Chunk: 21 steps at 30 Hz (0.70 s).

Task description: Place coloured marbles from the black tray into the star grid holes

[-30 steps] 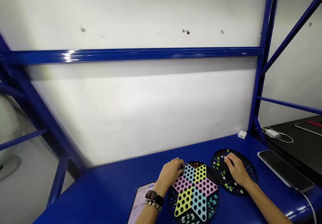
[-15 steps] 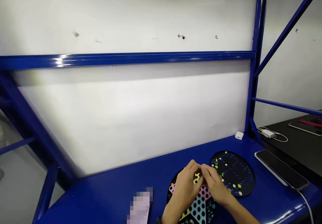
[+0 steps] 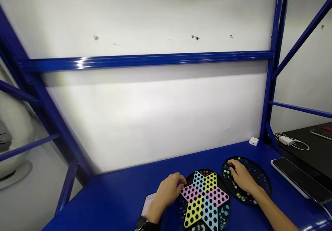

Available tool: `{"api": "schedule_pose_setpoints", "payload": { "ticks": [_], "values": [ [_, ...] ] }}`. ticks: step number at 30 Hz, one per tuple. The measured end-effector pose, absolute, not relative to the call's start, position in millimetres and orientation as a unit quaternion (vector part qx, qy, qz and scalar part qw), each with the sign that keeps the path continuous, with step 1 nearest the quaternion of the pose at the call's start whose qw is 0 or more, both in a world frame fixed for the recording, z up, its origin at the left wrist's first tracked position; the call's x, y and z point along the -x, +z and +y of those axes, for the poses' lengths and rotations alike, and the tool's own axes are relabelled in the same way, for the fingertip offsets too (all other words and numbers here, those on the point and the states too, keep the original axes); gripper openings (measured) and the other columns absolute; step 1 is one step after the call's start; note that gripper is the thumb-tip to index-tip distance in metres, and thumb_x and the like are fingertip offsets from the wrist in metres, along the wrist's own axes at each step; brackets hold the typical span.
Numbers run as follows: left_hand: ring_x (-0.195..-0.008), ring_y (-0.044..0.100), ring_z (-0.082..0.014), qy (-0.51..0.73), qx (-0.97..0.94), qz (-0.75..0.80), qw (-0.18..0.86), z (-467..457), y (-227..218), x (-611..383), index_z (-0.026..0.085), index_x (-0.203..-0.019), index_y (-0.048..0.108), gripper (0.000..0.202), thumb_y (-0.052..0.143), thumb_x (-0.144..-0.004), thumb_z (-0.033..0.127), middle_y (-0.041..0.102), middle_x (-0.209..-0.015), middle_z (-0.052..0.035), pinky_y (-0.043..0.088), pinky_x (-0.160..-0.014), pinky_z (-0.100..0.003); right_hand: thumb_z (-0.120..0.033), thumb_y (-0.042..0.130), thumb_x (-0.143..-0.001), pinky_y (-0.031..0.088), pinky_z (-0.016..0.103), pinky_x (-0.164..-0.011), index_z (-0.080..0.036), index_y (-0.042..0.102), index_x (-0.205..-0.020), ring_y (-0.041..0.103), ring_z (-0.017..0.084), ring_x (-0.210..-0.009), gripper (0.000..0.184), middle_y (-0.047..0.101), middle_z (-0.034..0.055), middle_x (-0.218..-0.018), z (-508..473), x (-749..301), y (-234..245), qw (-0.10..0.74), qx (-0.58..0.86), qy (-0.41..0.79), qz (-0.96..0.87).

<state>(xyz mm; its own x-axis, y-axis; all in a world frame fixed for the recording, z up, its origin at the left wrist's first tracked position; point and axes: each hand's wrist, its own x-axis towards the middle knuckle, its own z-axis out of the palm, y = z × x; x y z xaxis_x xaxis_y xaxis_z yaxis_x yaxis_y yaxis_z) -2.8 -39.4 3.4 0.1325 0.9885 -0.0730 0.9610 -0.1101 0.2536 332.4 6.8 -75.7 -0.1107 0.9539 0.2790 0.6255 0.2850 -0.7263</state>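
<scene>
A round black Chinese checkers board [image 3: 204, 200] with a pink, yellow and light-blue star lies on the blue table [image 3: 116, 196]. My left hand [image 3: 168, 191] rests at the board's left rim, fingers curled; anything in them is hidden. To the right lies a second round black tray [image 3: 259, 179] with small coloured marbles in its holes. My right hand [image 3: 240, 175] lies over that tray's left part, fingers bent down onto the marbles, and I cannot see whether they pinch one.
A phone [image 3: 148, 203] lies partly under my left wrist. A dark tablet or phone [image 3: 298, 179] with a cable sits at the right edge. A small white charger [image 3: 253, 141] stands at the back corner. Blue shelf frame bars [image 3: 145, 59] run along the white wall.
Half a second ago both hands met over the star board's top. Now they have parted: left hand to the board's left rim, right hand back onto the marble tray.
</scene>
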Motion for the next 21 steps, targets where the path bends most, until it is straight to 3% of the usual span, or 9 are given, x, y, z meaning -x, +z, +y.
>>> {"api": "schedule_pose_setpoints", "payload": {
  "ticks": [3,7,14,21],
  "values": [
    [-0.106,0.069,-0.0218,0.002,-0.745,0.659,0.104,-31.6,10.5,2.1,0.029,-0.095,0.076,0.028,0.057,-0.083,0.012,0.077,-0.106,0.0012,0.049,-0.085,-0.029,-0.036,0.04,-0.095,0.049,0.037,-0.083,-0.025,0.062,-0.106,0.063,0.025,-0.103,0.028,0.067,0.0087,-0.114,3.8,-328.8,-75.4,0.377,0.581,0.21,-0.69],
    [-0.095,0.073,-0.0244,-0.08,-0.754,0.648,0.067,-18.4,25.5,-12.2,0.029,-0.091,0.079,0.031,0.063,-0.075,0.009,0.079,-0.101,-0.0009,0.053,-0.079,-0.031,-0.039,0.037,-0.095,0.049,0.037,-0.078,-0.025,0.062,-0.102,0.064,0.024,-0.093,0.029,0.066,0.0078,-0.109,-2.7,-324.3,-66.2,0.375,0.596,0.201,-0.681],
    [-0.079,0.075,-0.0294,-0.138,-0.77,0.62,0.058,7.6,29.6,-28.3,0.023,-0.067,0.077,0.025,0.076,-0.054,0.002,0.077,-0.076,-0.0055,0.056,-0.073,-0.034,-0.033,0.036,-0.093,0.049,0.036,-0.079,-0.025,0.059,-0.096,0.064,0.022,-0.088,0.025,0.066,0.0052,-0.102,-2.8,-327.7,-64.6,0.403,0.6,0.195,-0.663],
    [-0.095,0.073,-0.0271,-0.108,-0.8,0.59,0.019,-1.2,19.3,-31.9,0.024,-0.088,0.077,0.028,0.057,-0.079,0.006,0.077,-0.102,-0.0071,0.054,-0.08,-0.034,-0.036,0.036,-0.094,0.048,0.034,-0.076,-0.025,0.06,-0.094,0.063,0.021,-0.085,0.026,0.066,0.0042,-0.099,-3.7,-325.6,-61.1,0.424,0.603,0.198,-0.646]
  ]
}}
